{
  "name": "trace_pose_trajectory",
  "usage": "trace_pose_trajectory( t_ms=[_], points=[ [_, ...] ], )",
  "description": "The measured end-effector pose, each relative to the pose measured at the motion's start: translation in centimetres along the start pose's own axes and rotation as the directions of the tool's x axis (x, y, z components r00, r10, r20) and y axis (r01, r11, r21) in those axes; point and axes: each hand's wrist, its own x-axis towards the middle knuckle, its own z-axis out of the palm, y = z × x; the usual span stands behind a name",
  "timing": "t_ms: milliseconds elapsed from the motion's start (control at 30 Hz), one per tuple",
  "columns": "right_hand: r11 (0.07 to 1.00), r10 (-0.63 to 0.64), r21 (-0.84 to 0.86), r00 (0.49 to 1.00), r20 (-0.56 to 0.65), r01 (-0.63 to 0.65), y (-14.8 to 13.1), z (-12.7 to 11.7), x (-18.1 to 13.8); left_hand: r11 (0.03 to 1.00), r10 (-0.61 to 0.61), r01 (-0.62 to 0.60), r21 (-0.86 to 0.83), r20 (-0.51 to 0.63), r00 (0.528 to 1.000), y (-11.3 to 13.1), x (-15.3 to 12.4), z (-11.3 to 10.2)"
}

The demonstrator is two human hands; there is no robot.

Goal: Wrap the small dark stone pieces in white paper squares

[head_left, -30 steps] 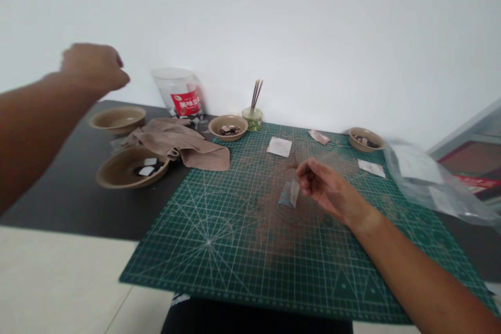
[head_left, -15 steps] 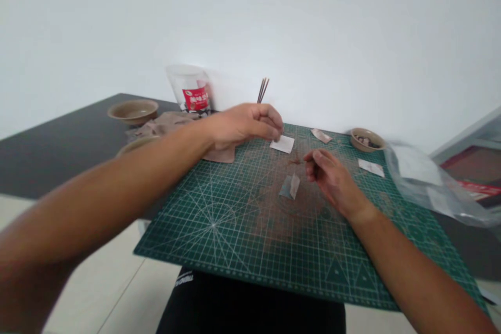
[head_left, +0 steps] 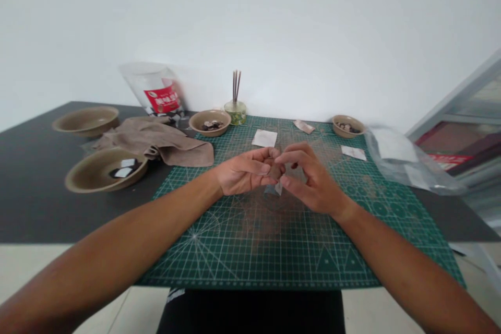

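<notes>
Your left hand (head_left: 247,172) pinches one small brown piece (head_left: 276,171); whether your curled right hand (head_left: 311,180) grips it also, I cannot tell.

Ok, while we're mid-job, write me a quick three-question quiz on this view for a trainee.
1. Fill in: the left hand and right hand are close together above the gridded ____ mat.
2. How many bowls are in view? A) two B) four C) six
3. True or false: the brown cloth lies partly on the mat.

Key: 1. green; 2. B; 3. true.
</notes>
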Motion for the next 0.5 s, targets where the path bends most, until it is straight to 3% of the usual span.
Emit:
trace_pose_trajectory(
  t_ms=[267, 500],
  points=[
    [0.995, -0.064, -0.074, 0.998, -0.012, 0.063, -0.4, 0.6, -0.1, 0.999, 0.029, -0.028, 0.032, -0.023, 0.999, -0.2, -0.3, 0.4],
    [0.999, 0.004, -0.041, 0.994, -0.109, -0.008, 0.2, 1.0, -0.1, 0.995, 0.102, -0.100, 0.024, -0.095, 0.990, -0.9, 0.4, 1.1]
  ],
)
